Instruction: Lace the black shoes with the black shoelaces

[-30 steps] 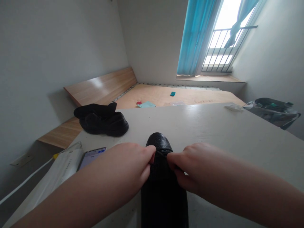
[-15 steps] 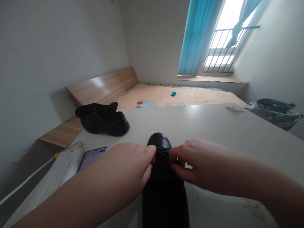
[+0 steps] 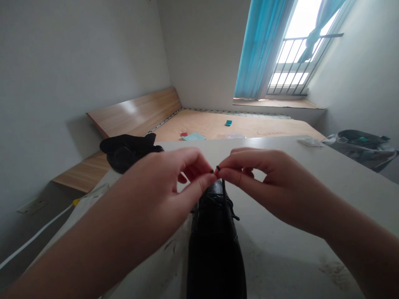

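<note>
A black leather shoe [image 3: 215, 245] stands on the white table [image 3: 280, 187], toe pointing away from me. Both my hands are raised above its front. My left hand [image 3: 162, 187] pinches one end of the black shoelace [image 3: 223, 192] between thumb and forefinger. My right hand [image 3: 264, 178] pinches the other lace end, and its lace runs down to the shoe. The two lace tips nearly meet between my fingertips. A loose loop of lace lies on the shoe's right side.
A second black shoe [image 3: 124, 153] lies at the table's far left, partly behind my left hand. A white cable [image 3: 40, 232] hangs at the left. Behind the table is a bare wooden bed frame [image 3: 218, 124] with small coloured items. A grey bag [image 3: 361, 145] sits at the right.
Both hands have risen from the shoe's eyelets, pulling the lace ends up and together. My left hand now hides the phone and papers at the left.
</note>
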{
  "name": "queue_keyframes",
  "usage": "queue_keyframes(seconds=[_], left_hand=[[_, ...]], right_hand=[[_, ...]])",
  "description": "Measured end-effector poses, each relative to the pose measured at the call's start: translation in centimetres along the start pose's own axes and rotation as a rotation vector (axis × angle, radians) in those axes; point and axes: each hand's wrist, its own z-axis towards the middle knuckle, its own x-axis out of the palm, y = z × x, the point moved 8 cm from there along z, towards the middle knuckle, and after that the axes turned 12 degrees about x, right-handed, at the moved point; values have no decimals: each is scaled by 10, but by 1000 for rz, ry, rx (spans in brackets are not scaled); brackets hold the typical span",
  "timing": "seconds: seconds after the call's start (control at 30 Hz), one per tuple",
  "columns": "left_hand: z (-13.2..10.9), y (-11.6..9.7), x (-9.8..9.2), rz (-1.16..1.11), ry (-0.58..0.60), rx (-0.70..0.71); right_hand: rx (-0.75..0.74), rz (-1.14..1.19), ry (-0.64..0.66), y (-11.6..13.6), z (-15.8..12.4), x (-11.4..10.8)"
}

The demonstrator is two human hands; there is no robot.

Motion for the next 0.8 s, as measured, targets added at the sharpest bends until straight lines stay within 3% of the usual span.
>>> queue_keyframes(seconds=[0.1, 0.3, 0.57, 0.8], left_hand=[[1, -2, -20, -49, -188, 29], [-7, -7, -26, -240, -389, 138], [1, -14, -23, -452, -354, 139], [0, -18, -12, -600, -265, 187]], right_hand=[[-67, 206, -73, 6, -1, -6], [-94, 642, -11, 6, -4, 0], [-97, 708, -21, 3, -4, -4], [-122, 724, 207, 1, 1, 10]])
